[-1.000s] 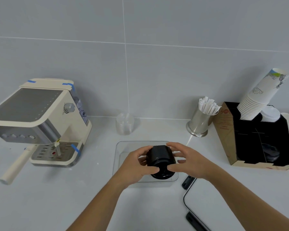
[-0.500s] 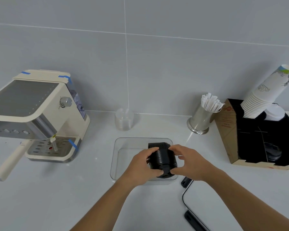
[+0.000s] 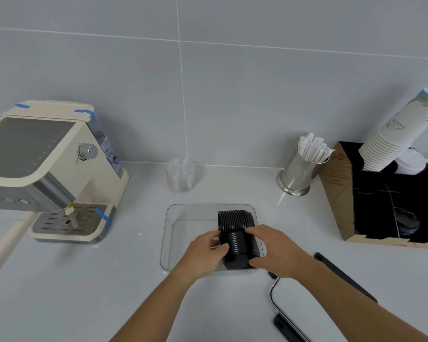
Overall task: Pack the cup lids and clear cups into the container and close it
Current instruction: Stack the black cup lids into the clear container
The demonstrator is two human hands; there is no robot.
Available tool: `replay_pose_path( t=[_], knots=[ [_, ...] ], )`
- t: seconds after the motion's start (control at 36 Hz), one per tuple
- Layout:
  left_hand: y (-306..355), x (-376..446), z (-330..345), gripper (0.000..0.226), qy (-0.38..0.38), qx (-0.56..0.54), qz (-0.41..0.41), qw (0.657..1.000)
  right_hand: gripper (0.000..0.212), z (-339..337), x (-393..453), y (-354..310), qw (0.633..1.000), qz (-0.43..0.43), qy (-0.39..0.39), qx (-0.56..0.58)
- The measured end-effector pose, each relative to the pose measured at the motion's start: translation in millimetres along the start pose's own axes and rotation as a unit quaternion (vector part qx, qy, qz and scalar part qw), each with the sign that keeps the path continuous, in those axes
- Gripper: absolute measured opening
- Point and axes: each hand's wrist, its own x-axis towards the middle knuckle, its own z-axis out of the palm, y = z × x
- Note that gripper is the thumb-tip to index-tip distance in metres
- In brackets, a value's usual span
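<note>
A stack of black cup lids (image 3: 236, 230) lies on its side inside the clear plastic container (image 3: 181, 213), along its right half. My left hand (image 3: 204, 251) grips the stack's near end from the left. My right hand (image 3: 273, 248) holds it from the right, with fingers over the top. A stack of clear cups (image 3: 181, 177) stands upright by the wall, behind the container. The container's lid (image 3: 304, 314), clear with black clips, lies on the counter to the right under my right forearm.
A cream espresso machine (image 3: 47, 174) stands at the left. At the right are a steel holder of wrapped straws (image 3: 299, 174) and a cardboard organiser (image 3: 381, 196) with a stack of paper cups (image 3: 395, 141) and more black lids.
Both hands lowered the lid stack from above the container's near edge down into it and laid it further back along the right side.
</note>
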Motion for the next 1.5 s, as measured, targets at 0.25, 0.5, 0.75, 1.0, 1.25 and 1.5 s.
replay_pose_path(
  t=[0.25,0.5,0.75,1.0,1.25,1.5],
  knots=[
    [-1,13,6,0.026,-0.023,0.009,-0.013,1.000,0.053,17,3,9,0.999,-0.004,0.009,-0.036],
    [-6,18,6,0.025,-0.011,-0.045,-0.038,0.998,0.052,32,-5,16,0.998,0.006,0.065,0.004],
    [8,30,1,0.026,-0.006,-0.281,-0.181,0.943,0.048,36,-8,8,0.938,0.168,0.137,0.271],
    [15,47,7,0.031,0.014,-0.337,-0.201,0.920,0.043,44,-9,8,0.888,0.218,0.157,0.372],
    [5,55,11,0.037,0.008,-0.303,-0.195,0.933,0.046,47,-10,10,0.891,0.217,0.159,0.367],
    [-7,55,12,0.049,0.006,-0.234,-0.183,0.955,0.046,44,-12,7,0.891,0.220,0.150,0.367]
  ],
)
